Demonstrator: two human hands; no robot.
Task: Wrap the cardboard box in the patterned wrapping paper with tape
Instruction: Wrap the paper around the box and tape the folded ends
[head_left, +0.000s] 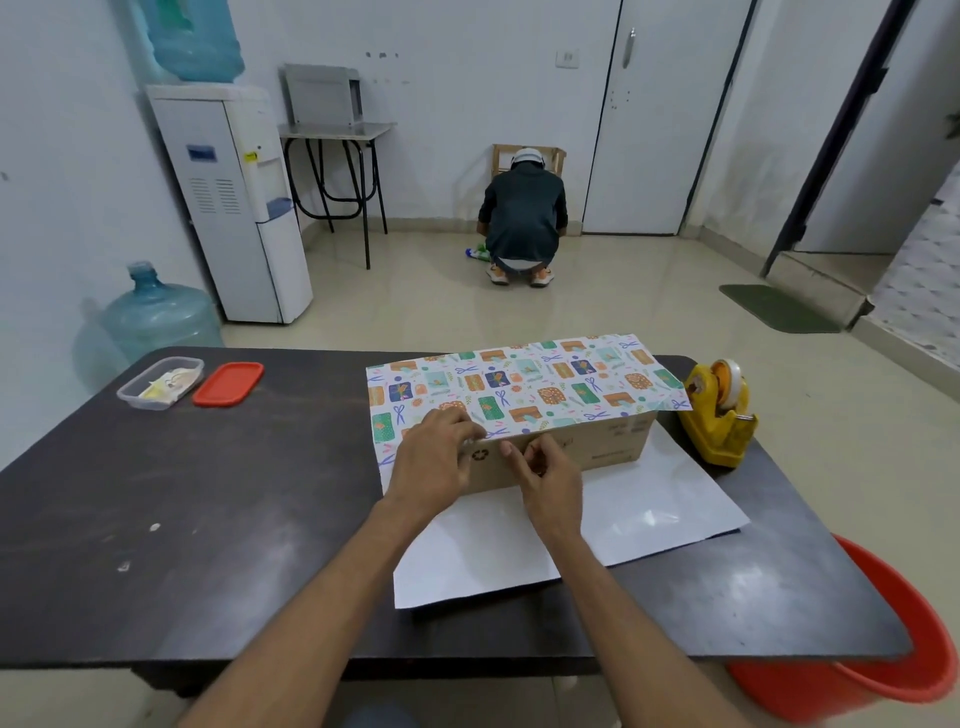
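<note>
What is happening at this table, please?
A person is wrapping a cardboard box on the table. Patterned wrapping paper is folded over the box's top; its white underside lies flat in front. The left hand presses the paper's edge down, the right hand curls its fingers beside it. A tape dispenser stands nearby.

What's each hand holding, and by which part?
Left hand presses the wrapping paper, at its near edge, onto the cardboard box. Right hand pinches at the box front; what it holds, if anything, cannot be told.

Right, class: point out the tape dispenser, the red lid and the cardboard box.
tape dispenser (712, 432): head view, yellow body.
red lid (228, 384): head view, centre.
cardboard box (597, 448): head view, bare front face.
</note>
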